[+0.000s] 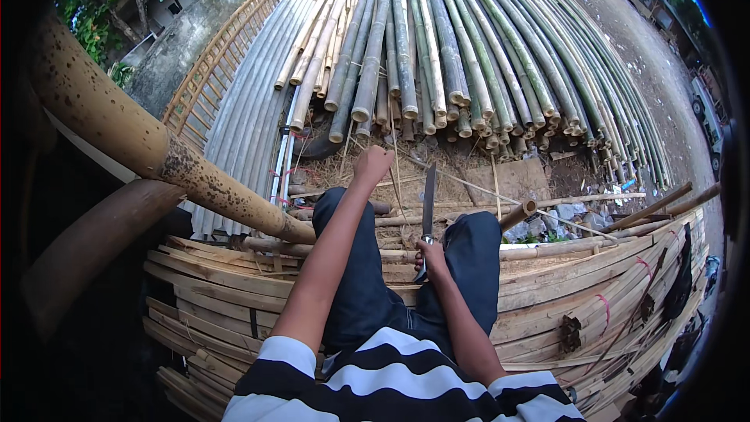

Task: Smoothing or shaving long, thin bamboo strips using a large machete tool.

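My right hand is wrapped round the handle of a long-bladed knife, held between my knees with its dark blade pointing up and away. Farther forward and to the left, my left hand is closed, back of the hand up. A thin, pale bamboo strip runs from it toward the lower right, past the blade, and seems to be in its grip; the fingers themselves are mostly hidden. Other narrow strips stand or lie around the ground in front of me.
Long bamboo poles lie stacked ahead, cut ends toward me. Stacked wooden slats are beneath and beside me. A thick bamboo pole slants across the left, near grey corrugated sheets. Plastic litter lies at the right.
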{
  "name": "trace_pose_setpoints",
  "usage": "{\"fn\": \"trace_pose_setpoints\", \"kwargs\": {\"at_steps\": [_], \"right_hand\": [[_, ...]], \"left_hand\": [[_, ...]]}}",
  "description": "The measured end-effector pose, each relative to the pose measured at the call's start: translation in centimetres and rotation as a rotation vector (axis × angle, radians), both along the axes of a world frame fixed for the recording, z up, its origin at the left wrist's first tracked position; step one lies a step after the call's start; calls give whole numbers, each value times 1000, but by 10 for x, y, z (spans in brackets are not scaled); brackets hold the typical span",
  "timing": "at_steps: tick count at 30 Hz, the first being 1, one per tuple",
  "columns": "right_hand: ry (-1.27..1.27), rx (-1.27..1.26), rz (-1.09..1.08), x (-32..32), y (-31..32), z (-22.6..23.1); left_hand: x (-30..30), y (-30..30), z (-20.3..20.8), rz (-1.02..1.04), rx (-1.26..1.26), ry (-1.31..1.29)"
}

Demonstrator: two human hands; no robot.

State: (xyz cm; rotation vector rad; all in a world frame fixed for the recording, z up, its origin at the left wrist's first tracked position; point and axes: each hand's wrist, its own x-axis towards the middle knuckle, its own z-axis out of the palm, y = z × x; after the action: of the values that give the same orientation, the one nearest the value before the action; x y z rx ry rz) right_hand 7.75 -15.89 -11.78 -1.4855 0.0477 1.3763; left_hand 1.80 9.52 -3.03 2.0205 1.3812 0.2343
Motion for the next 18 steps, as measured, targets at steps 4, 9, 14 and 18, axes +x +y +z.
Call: {"fn": "trace_pose_setpoints", "kwargs": {"at_steps": [4, 9, 14, 18], "right_hand": [[-60, 0, 155, 18, 4, -6], [-204, 69, 203, 11, 8, 11], [-234, 148, 219, 5, 16, 34], [-100, 202, 209, 4, 27, 61]], "left_hand": [[2, -13, 5, -186, 237, 72], [0, -15, 7, -322, 320, 85], [0, -17, 7, -453, 419, 15], [-4, -19, 9, -448, 385, -6]]}}
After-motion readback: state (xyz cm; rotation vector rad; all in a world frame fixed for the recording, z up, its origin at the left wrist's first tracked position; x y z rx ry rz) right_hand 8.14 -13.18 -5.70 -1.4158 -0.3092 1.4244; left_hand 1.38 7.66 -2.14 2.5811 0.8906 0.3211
